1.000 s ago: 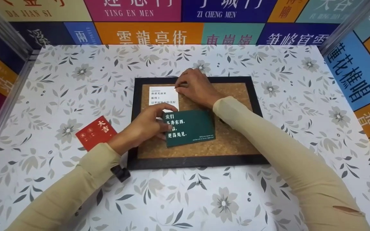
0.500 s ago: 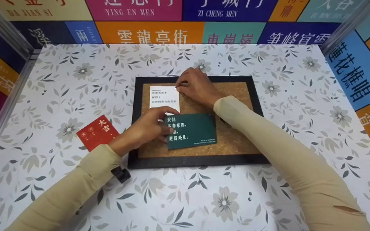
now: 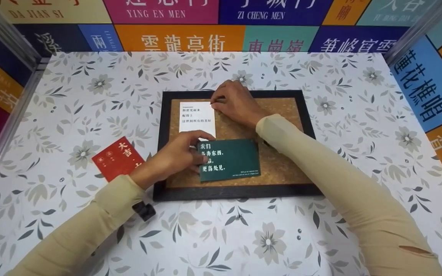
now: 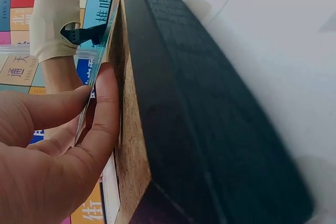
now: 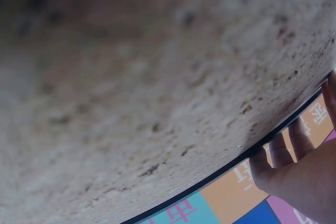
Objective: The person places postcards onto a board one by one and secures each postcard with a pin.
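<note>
My left hand (image 3: pixel 177 155) pinches the left edge of a dark green card (image 3: pixel 240 159) with white lettering. In the left wrist view the thumb lies on one face of this card (image 4: pixel 100 69) and fingers on the other, close over the board. A white card (image 3: pixel 196 115) with printed lines lies at the upper left of the cork board (image 3: pixel 278 168); its lower end is partly covered by my left hand. My right hand (image 3: pixel 238 102) has its fingertips together at the white card's top right corner; whether they pinch the corner or something small is hidden.
A black frame (image 3: pixel 221 193) borders the cork board. Left of it, a red card (image 3: pixel 117 159) lies on the flower-patterned table covering (image 3: pixel 271 241), partly hidden by my left wrist. Colourful panels with lettering (image 3: pixel 182 38) stand behind the table and at its sides.
My left hand has drawn the green card slightly toward me, so more of the white card shows. The right hand has stayed at the white card's corner.
</note>
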The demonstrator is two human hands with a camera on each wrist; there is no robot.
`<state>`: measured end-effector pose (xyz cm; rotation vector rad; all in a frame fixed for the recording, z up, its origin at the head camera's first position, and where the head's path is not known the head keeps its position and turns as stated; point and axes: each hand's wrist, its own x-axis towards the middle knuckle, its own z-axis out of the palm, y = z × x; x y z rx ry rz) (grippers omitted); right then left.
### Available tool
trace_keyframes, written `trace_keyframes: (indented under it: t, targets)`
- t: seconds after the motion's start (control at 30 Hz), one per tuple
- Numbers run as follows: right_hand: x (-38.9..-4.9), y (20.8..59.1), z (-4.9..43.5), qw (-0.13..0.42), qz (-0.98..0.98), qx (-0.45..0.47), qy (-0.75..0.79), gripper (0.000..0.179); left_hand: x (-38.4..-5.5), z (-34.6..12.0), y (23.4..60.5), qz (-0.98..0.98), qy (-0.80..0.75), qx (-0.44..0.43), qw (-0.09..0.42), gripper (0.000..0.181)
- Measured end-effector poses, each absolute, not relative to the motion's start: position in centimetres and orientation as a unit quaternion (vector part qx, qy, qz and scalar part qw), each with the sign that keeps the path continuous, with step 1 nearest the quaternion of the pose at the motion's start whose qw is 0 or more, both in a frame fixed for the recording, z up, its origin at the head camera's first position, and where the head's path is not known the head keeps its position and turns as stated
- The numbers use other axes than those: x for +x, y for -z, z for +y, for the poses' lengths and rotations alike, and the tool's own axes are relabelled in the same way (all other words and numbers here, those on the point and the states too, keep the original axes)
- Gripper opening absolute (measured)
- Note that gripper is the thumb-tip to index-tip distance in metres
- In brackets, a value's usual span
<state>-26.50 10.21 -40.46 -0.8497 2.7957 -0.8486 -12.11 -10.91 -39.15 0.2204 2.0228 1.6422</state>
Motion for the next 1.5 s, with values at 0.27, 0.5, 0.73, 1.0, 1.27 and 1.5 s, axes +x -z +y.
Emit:
trace_keyframes:
  t: [0.27,0.5,0.73,1.0,1.27,1.5]
  targets:
    - [-26.5,40.5,10.3,0.046,0.917,-0.282,0.278,0.018,-11.7,-10.5,39.1,0.773,-0.573,0.113,0.249,0.053]
    - [-26.4,40.5,10.4,0.045,0.914,-0.287,0.284,0.019,-12.5,-10.6,41.7,0.877,-0.411,0.211,0.128,0.055]
    - [-26.5,40.4,10.3,0.051,0.916,-0.277,0.284,0.019,-13.0,-10.6,44.8,0.913,-0.308,0.262,0.046,0.056]
    - [-26.5,40.5,10.3,0.053,0.916,-0.277,0.285,0.019,-11.6,-10.2,42.3,0.91,-0.301,0.281,0.048,0.049]
    - [-26.4,40.5,10.3,0.053,0.918,-0.271,0.283,0.019,-11.4,-10.2,41.8,0.906,-0.296,0.297,0.059,0.045]
    - [-26.5,40.4,10.3,0.044,0.915,-0.284,0.285,0.018,-11.0,-10.2,41.3,0.907,-0.301,0.291,0.052,0.039]
